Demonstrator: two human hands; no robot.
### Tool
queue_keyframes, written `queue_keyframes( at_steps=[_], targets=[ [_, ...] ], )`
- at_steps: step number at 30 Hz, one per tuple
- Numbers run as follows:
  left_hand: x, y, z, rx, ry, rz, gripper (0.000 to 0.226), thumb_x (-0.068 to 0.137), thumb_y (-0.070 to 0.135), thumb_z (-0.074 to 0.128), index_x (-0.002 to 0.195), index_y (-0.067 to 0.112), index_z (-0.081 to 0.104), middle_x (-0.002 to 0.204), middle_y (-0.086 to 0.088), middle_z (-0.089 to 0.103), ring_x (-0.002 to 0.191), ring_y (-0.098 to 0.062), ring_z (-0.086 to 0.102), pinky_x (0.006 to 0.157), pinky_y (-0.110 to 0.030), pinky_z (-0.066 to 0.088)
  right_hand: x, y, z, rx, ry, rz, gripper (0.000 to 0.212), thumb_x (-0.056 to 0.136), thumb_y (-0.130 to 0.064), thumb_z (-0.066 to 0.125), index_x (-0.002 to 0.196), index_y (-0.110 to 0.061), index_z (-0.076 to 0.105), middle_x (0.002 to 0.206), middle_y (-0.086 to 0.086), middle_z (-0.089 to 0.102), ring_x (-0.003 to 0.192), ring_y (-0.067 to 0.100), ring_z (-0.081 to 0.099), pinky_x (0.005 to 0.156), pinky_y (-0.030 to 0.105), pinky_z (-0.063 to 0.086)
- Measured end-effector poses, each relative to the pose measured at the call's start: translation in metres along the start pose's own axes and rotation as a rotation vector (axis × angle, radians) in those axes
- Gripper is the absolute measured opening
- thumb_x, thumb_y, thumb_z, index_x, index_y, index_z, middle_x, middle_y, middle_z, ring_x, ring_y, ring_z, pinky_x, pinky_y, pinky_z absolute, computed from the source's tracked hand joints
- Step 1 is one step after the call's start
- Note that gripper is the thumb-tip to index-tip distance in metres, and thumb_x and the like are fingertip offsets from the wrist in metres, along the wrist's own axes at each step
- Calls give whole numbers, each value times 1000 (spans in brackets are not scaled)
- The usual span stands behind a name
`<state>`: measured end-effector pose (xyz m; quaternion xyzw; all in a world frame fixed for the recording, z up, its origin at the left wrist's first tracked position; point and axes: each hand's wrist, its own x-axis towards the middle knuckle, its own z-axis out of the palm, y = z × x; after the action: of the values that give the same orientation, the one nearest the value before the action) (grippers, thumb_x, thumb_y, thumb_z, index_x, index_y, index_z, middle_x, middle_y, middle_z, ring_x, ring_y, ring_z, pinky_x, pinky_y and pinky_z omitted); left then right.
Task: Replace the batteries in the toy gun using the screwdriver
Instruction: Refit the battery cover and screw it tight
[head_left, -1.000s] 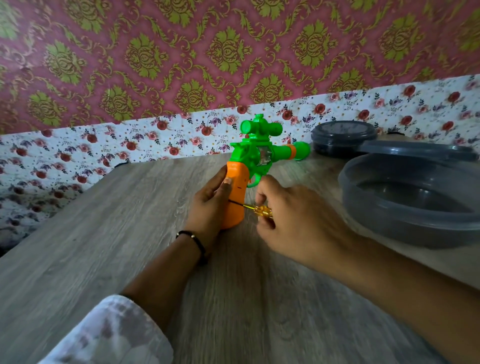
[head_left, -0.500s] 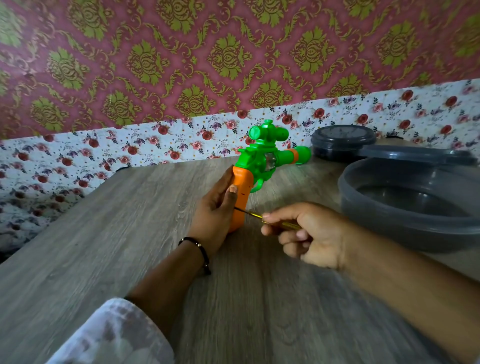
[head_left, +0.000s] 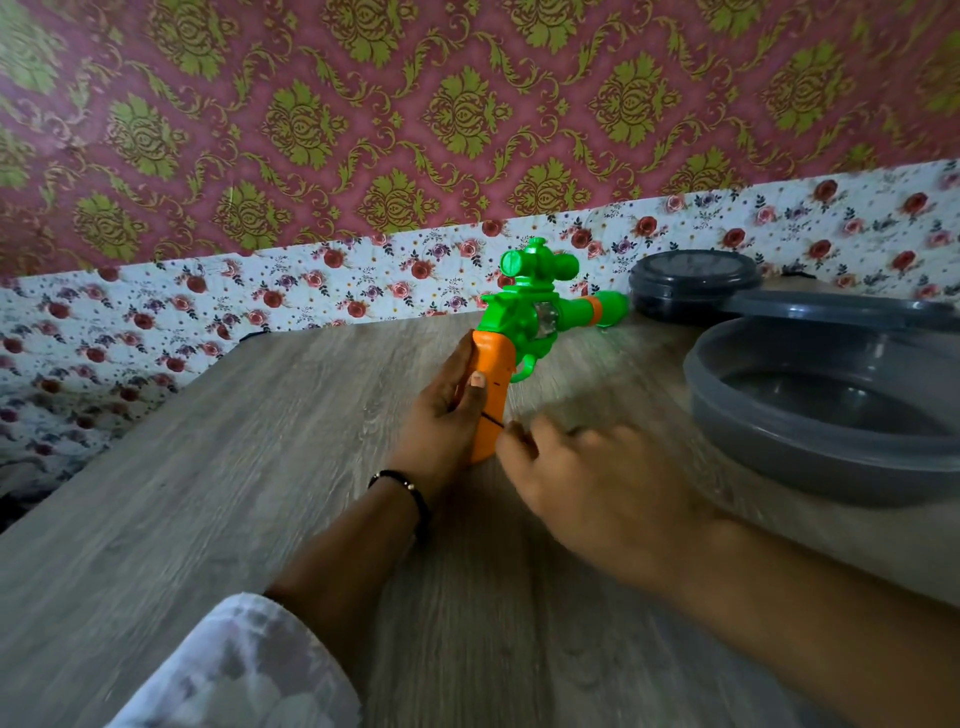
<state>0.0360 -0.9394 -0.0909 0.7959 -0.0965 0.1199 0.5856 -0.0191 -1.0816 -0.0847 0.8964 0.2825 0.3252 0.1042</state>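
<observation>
The toy gun (head_left: 521, 323) has a green body with a scope and an orange grip, and stands upright on the wooden table (head_left: 208, 493). My left hand (head_left: 441, 421) grips the orange grip from the left, thumb on its near face. My right hand (head_left: 597, 483), blurred by motion, lies just right of the grip with its back toward the camera. A thin dark screwdriver shaft (head_left: 492, 419) runs from its fingertips to the lower grip. The screwdriver's handle is hidden inside the hand.
A large grey plastic bowl (head_left: 810, 452) sits at the right. Behind it lie a flat grey lid (head_left: 841, 307) and a round dark container (head_left: 693, 278). A flower-patterned wall runs along the table's far edge. Bare wood lies to the left and in front.
My right hand, which had drawn back to the right with the screwdriver, has moved left again to the grip. My left hand still holds the gun.
</observation>
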Motion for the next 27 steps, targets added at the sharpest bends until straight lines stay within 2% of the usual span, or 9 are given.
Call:
queue_keyframes(
  at_steps=[3, 5, 9, 11, 13, 17, 23, 25, 27],
  targets=[
    [-1, 2, 1, 29, 12, 18, 49, 100, 20, 38, 147, 25, 25, 145, 2, 38, 129, -12, 40, 105, -24, 34, 1, -7, 5, 232, 10, 115, 26, 78, -9, 37, 85, -13, 62, 54, 5, 54, 34, 22, 50, 34, 20, 17],
    [-1, 2, 0, 42, 27, 27, 48, 101, 19, 37, 147, 24, 25, 146, 1, 38, 122, -4, 36, 94, -13, 31, 6, -2, 7, 523, -29, 253, 13, 86, -12, 48, 92, -18, 58, 63, 2, 58, 51, 18, 56, 40, 27, 36],
    [-3, 3, 3, 114, 32, 49, 47, 101, 18, 34, 147, 23, 25, 137, 7, 38, 118, -3, 33, 85, 0, 28, 12, 1, 4, 1781, -287, 910, 11, 92, -11, 53, 82, -16, 51, 53, -1, 41, 28, 3, 28, 31, 13, 22],
    [0, 3, 1, 63, 44, 40, 46, 101, 16, 32, 146, 21, 25, 133, 7, 37, 122, -4, 33, 87, 2, 30, 15, -4, 2, 2093, -406, 1046, 18, 96, -14, 46, 79, -19, 44, 52, -2, 35, 26, 3, 20, 32, 8, 18],
    [0, 3, 0, 44, 24, 29, 45, 102, 20, 28, 147, 22, 23, 134, 6, 37, 126, -7, 33, 99, -10, 30, 17, -9, 2, 2160, -470, 1039, 20, 97, -20, 44, 78, -20, 42, 51, -4, 35, 28, 4, 20, 32, 10, 17],
    [-3, 0, 0, 154, 61, -17, 46, 101, 28, 26, 146, 17, 29, 131, 5, 45, 116, -11, 44, 79, -11, 35, 15, -2, 2, 2126, -483, 952, 14, 96, -24, 46, 85, -17, 46, 55, -1, 42, 29, 4, 23, 33, 9, 17],
    [0, 3, -6, 306, 97, -199, 68, 92, 41, 52, 147, 17, 20, 138, -7, 42, 123, -28, 47, 98, -32, 36, 13, 18, 5, 1991, -295, 936, 16, 96, -22, 46, 90, -11, 56, 52, 0, 44, 28, 4, 25, 35, 8, 18],
    [5, 2, -10, 395, 92, -220, 58, 82, 43, 64, 128, 13, 45, 119, -12, 58, 108, -33, 57, 94, -38, 45, 14, 21, 5, 1987, -243, 933, 21, 98, -25, 44, 90, -11, 58, 52, 0, 45, 28, 4, 27, 34, 9, 18],
    [7, 5, -13, 419, 90, -212, 27, 73, 41, 59, 81, 15, 55, 80, -12, 65, 78, -32, 62, 71, -35, 50, 13, 22, 6, 1972, -217, 905, 25, 98, -27, 42, 88, -12, 60, 51, -1, 46, 28, 4, 28, 34, 9, 19]
  ],
)
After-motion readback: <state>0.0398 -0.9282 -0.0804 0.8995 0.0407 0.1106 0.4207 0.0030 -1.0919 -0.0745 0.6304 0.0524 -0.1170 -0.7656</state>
